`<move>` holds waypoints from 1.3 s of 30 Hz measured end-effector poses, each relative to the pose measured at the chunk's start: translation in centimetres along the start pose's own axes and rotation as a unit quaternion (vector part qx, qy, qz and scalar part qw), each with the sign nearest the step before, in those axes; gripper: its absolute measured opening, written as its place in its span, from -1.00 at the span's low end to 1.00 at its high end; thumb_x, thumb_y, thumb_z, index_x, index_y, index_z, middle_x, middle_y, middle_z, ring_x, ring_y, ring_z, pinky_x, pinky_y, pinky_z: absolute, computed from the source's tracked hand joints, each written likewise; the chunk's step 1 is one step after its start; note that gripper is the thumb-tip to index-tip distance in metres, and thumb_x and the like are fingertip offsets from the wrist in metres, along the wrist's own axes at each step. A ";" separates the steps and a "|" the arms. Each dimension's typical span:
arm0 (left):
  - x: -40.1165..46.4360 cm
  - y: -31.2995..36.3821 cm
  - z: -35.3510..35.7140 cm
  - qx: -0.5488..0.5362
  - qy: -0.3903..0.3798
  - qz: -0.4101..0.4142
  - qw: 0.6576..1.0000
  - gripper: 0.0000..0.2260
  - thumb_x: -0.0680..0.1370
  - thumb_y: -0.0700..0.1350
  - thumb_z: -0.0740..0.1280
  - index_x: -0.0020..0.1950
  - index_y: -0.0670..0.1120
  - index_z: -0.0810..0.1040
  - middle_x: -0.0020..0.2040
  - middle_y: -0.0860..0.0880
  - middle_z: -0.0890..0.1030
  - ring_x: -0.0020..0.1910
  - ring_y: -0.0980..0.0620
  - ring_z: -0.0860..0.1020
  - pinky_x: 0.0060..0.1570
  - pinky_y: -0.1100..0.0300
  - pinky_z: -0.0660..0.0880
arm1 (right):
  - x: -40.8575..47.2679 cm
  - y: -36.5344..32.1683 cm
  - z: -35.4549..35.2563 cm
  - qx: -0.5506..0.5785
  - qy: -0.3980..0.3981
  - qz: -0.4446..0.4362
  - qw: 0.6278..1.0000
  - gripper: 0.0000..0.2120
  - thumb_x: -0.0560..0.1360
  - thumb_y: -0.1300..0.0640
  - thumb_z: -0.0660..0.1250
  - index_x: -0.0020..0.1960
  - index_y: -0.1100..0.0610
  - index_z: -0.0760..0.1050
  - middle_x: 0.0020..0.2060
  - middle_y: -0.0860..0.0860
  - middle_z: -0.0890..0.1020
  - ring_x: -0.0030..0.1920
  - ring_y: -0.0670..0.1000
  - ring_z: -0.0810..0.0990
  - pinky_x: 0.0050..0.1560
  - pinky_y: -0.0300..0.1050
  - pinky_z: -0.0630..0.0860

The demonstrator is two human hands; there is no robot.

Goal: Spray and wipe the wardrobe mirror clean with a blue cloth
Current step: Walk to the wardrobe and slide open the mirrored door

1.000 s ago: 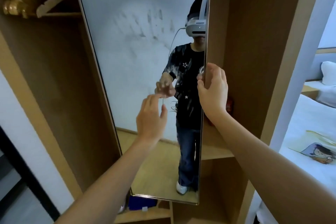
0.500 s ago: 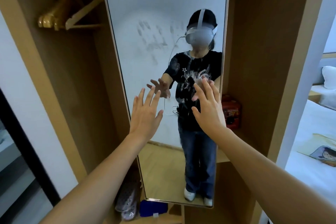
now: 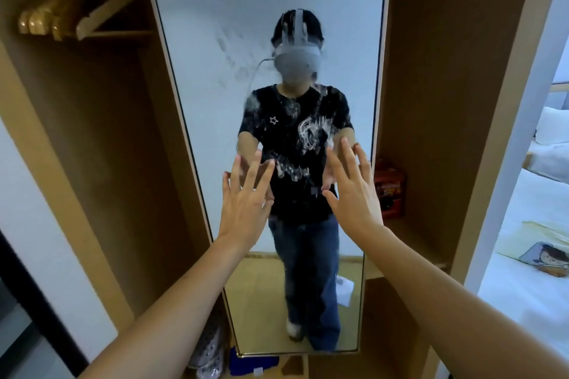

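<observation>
— How many hands were up, and how did they lie?

— Two. The left hand point(image 3: 244, 209) and the right hand point(image 3: 354, 194) were both raised with fingers spread and straight, palms toward the mirror point(image 3: 215, 77), holding nothing. Whether the fingertips touched the glass I could not tell.

— And the arms?

— Both bare forearms reached up from 6 o'clock, angled inward toward the middle.

— Where was the mirror?

— One tall mirror stood dead centre, running from 12 down to 6, smeared with marks around its middle.

— And the cloth?

— One blue thing point(image 3: 252, 363) lay below the mirror's bottom edge at 6 o'clock; too unclear to call it a cloth.

— Anything else?

— Several wooden hangers point(image 3: 70, 12) at 10 o'clock, one red box point(image 3: 388, 191) at 3, one bed point(image 3: 529, 271) beyond it.
</observation>
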State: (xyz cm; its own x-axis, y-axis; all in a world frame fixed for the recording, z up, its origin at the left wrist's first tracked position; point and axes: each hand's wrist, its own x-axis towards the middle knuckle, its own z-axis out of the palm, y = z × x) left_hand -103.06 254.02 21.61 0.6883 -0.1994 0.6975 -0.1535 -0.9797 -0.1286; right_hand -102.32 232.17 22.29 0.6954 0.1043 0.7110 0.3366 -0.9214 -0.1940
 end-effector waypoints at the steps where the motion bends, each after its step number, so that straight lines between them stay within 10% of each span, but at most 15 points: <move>1: 0.0 0.0 0.4 0.009 0.007 0.001 1.000 -0.26 0.47 -0.04 0.46 0.56 -0.04 0.16 0.58 -0.13 0.06 0.53 -0.32 0.02 0.37 -0.32 0.23 | 0.2 0.3 0.3 -0.005 0.002 -0.006 1.000 -0.16 0.49 0.11 0.40 0.59 -0.01 -0.04 0.58 0.01 -0.08 0.55 0.14 -0.10 0.51 0.19 0.13; 39: 3.7 -0.7 4.2 0.053 -0.006 -0.037 0.998 -0.29 0.50 -0.02 0.42 0.56 0.00 0.16 0.59 -0.10 0.07 0.54 -0.27 0.06 0.42 -0.22 0.16 | 5.0 2.0 5.1 0.000 -0.008 -0.024 1.000 -0.20 0.50 0.07 0.39 0.58 -0.07 -0.01 0.58 0.03 -0.10 0.56 0.17 -0.15 0.52 0.22 0.01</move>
State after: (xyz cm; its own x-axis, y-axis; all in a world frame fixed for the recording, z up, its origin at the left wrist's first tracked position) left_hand -97.41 253.87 21.35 0.7034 -0.1264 0.6995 -0.0266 -0.9880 -0.1518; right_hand -94.97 232.71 22.00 0.6876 0.1549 0.7094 0.3709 -0.9148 -0.1598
